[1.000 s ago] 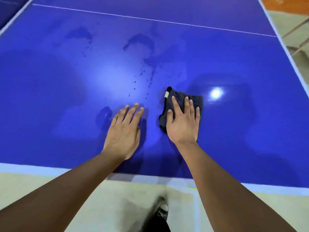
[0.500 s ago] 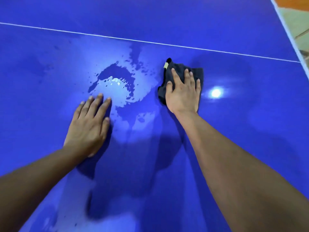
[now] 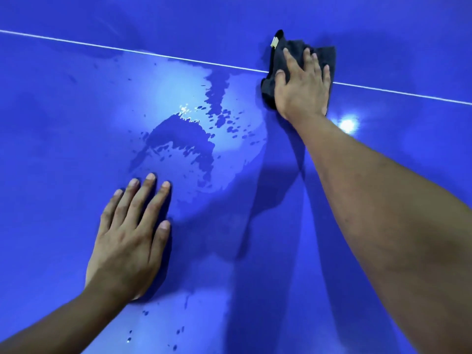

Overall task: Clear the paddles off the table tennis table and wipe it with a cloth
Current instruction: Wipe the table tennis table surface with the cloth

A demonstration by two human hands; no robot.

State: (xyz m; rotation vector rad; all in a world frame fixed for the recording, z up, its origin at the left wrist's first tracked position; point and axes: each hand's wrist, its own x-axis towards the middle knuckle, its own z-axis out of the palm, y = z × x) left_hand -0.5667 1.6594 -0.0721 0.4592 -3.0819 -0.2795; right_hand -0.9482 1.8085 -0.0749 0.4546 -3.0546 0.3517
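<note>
The blue table tennis table (image 3: 63,129) fills the whole view, crossed by a thin white line (image 3: 158,54). A dark grey cloth (image 3: 277,60) with a small pale tag lies on that line at the upper right. My right hand (image 3: 302,88) presses flat on the cloth with straight fingers, arm stretched far out. My left hand (image 3: 130,238) rests flat on the bare table surface at the lower left, fingers straight. No paddle is in view.
A patch of wet streaks and droplets (image 3: 184,139) spreads across the table between my hands. More droplets (image 3: 153,333) dot the surface near the bottom. A bright lamp reflection (image 3: 347,125) sits right of my right wrist.
My right hand has pushed the cloth farther across the table, up to the white line. The view has leaned in over the table, and my left hand now lies nearer than the wet patch.
</note>
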